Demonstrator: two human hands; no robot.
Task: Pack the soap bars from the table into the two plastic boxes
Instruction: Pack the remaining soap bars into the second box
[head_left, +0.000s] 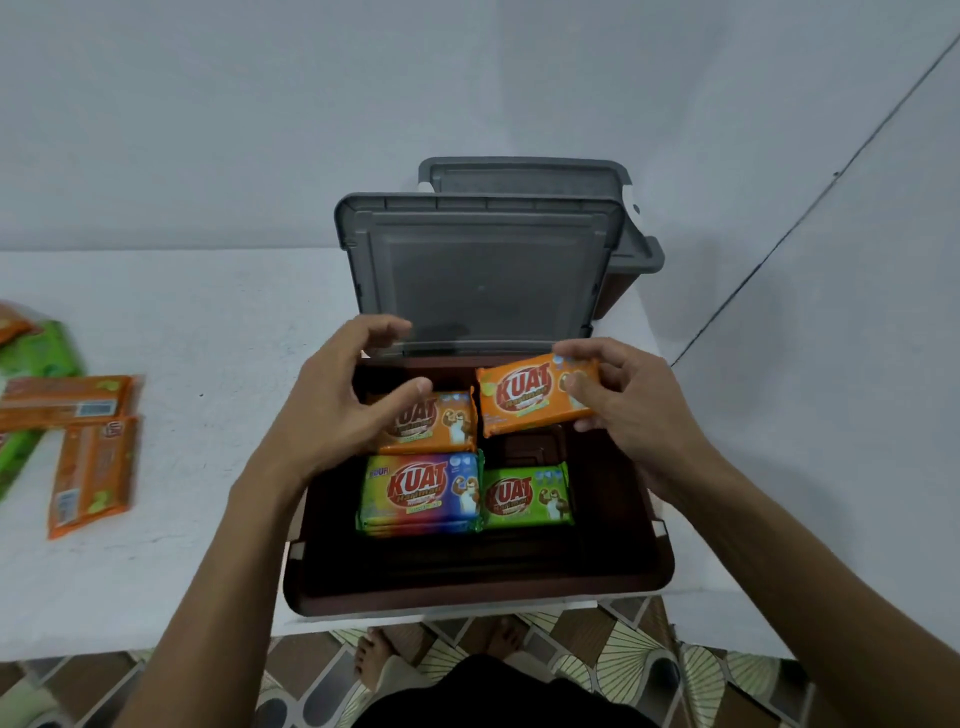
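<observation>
Soap bars fill three of the four spots on the floor of the brown box (467, 597) at the near edge of the counter (208, 312). A rainbow-wrapped bar (421, 491) and a green bar (527, 496) sit side by side in front, with a packed orange bar (441, 423) behind the rainbow one. More loose orange bars (91, 473) lie well to the left on the counter.

The back-right spot is bare, and the held orange bar (537, 392) hangs tilted just above it. The right grip (634, 410) pinches that bar by its right end, thumb on the printed face. The left grip (337, 410) is loosely curled with nothing in it, over the packed orange bar; I cannot tell whether it touches the wrapper.

To seat the held bar well, level it and line its long edge up with its orange neighbour. Then lower it flat so it does not ride up on the green bar. The glossy film looks slippery, so it is best let go only once it rests on the floor. The left grip could steady the neighbour meanwhile.

Just beyond, the grey lid (483, 270) stands open, so knuckles should stay off it. A second box (524, 176) waits behind.
</observation>
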